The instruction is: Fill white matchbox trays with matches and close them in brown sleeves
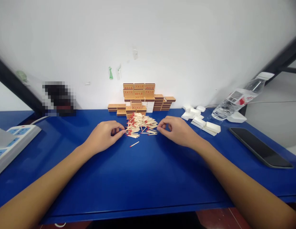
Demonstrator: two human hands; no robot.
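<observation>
Many red-tipped, pale wooden matchsticks (141, 122) lie heaped far-centre between curled, bare left hand (106, 134) and right hand (175, 129); I cannot tell if either grips one. Handling them seems the step, next needing light pinches.

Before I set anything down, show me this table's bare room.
Widest: the blue tabletop between left forearm and right forearm, nearer than the lone red-tipped match. Another: between left hand and white power strip. Crowded: around the heaped wooden matches, stacked orange-brown matchboxes and small white trays.

Clear plastic bottle (240, 98) on the blue desk (138, 184), dark-screened phone (261, 148) near it, white power strip (20, 140) at far left
</observation>
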